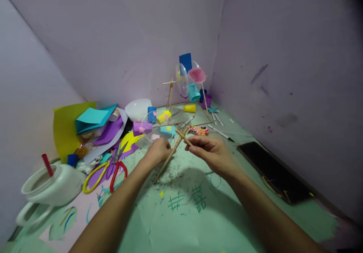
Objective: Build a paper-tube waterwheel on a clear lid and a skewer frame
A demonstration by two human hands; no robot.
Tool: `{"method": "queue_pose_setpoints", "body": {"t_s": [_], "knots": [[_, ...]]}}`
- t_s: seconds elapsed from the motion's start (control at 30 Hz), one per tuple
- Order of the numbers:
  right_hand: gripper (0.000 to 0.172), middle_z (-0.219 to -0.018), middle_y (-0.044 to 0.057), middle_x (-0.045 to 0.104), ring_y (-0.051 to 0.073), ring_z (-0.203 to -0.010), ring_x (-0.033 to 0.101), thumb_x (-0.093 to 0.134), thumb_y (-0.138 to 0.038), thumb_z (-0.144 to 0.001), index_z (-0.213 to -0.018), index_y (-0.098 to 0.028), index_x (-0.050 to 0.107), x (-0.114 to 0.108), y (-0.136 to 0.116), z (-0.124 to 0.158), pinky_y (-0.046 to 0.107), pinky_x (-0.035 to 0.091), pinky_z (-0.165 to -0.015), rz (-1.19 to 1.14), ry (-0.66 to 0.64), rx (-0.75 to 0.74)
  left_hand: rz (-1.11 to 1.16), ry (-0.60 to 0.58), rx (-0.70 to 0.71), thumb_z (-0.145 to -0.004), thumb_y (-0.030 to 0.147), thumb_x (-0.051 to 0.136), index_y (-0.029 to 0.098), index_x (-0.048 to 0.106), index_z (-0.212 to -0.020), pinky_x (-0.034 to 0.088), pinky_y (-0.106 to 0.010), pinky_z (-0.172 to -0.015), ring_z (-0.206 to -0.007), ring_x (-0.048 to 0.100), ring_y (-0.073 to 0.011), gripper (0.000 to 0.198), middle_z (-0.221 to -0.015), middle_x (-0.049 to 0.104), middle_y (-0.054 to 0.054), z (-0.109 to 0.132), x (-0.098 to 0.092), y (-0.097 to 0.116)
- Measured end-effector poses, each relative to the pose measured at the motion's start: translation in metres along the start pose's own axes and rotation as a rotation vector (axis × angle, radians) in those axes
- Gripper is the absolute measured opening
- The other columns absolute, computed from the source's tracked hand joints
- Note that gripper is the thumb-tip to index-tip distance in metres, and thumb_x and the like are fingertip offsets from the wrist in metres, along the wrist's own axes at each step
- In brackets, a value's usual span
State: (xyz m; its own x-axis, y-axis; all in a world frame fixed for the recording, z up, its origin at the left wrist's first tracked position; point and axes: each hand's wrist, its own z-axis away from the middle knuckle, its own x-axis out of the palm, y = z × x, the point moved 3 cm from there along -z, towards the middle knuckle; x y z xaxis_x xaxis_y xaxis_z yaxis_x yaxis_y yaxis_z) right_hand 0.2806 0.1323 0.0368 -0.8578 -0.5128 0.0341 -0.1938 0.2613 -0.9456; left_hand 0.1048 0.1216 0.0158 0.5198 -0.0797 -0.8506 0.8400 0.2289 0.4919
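Observation:
Thin wooden sticks [167,163] cross near their upper ends in front of me, apparently bound together there. My left hand [159,151] is closed around the lower part of these sticks, its fingertips partly hidden behind the fist. Between thumb and fingers, my right hand [212,154] pinches the short stick [180,133] at the crossing. Just beyond my hands lie a clear plastic disc [146,126] with coloured paper cups around it and a patterned piece [199,130]. Farther back stands a wheel model of clear discs [182,80] and paper cups on stick legs.
Yellow-handled scissors [95,177] and red-handled scissors [118,173] lie left, near coloured paper [66,132] and a white pitcher [61,183]. A white bowl [138,109] sits behind. Markers [221,132] and a dark phone [276,171] are right, beside the wall.

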Motion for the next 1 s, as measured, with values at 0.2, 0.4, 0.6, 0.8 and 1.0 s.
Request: {"method": "queue_pose_setpoints", "body": {"t_s": [0.2, 0.4, 0.6, 0.8, 1.0], "knots": [[0.009, -0.068, 0.002, 0.07, 0.013, -0.058, 0.056, 0.069, -0.021, -0.065, -0.072, -0.021, 0.074, -0.006, -0.006, 0.001, 0.026, 0.039, -0.052, 0.266, 0.111, -0.061, -0.059, -0.021, -0.068, -0.084, 0.033, 0.057, 0.012, 0.059, -0.086, 0.05, -0.03, -0.065, -0.07, 0.058, -0.0118, 0.02, -0.081, 0.061, -0.001, -0.008, 0.016, -0.006], [0.005, -0.07, 0.002, 0.068, 0.013, -0.059, 0.056, 0.069, -0.023, -0.066, -0.069, -0.021, 0.072, -0.005, -0.005, 0.0, 0.025, 0.04, -0.05, 0.247, 0.133, -0.07, 0.204, 0.134, 0.057, -0.072, 0.017, 0.06, 0.014, 0.055, -0.06, 0.038, -0.021, -0.052, -0.054, 0.048, -0.0083, 0.014, -0.055, 0.05, 0.005, 0.026, -0.008, -0.006], [0.003, -0.071, 0.002, 0.066, 0.014, -0.067, 0.059, 0.068, -0.02, -0.068, -0.07, -0.019, 0.07, 0.006, -0.008, -0.006, 0.027, 0.045, -0.059, 0.223, 0.208, -0.138, 0.466, 0.294, 0.148, -0.067, 0.028, 0.056, 0.017, 0.054, -0.064, 0.033, -0.02, -0.044, -0.045, 0.043, -0.0071, 0.012, -0.05, 0.046, 0.006, 0.06, -0.015, -0.016], [0.023, -0.071, 0.001, 0.063, 0.012, -0.062, 0.056, 0.07, -0.019, -0.067, -0.089, -0.019, 0.069, 0.011, -0.005, -0.01, 0.027, 0.046, -0.06, 0.201, 0.205, -0.133, 0.612, 0.309, 0.188, -0.068, 0.03, 0.058, 0.016, 0.058, -0.069, 0.034, -0.02, -0.041, -0.04, 0.043, -0.0069, 0.014, -0.048, 0.048, 0.006, 0.066, -0.008, -0.024], [0.016, -0.071, 0.001, 0.062, 0.013, -0.064, 0.056, 0.07, -0.019, -0.065, -0.081, -0.019, 0.071, 0.009, -0.007, -0.008, 0.029, 0.046, -0.062, 0.163, 0.185, -0.133, 0.664, 0.331, 0.203, -0.071, 0.03, 0.058, 0.016, 0.058, -0.072, 0.035, -0.02, -0.041, -0.04, 0.043, -0.0072, 0.015, -0.049, 0.048, 0.006, 0.062, -0.003, -0.023]]}}
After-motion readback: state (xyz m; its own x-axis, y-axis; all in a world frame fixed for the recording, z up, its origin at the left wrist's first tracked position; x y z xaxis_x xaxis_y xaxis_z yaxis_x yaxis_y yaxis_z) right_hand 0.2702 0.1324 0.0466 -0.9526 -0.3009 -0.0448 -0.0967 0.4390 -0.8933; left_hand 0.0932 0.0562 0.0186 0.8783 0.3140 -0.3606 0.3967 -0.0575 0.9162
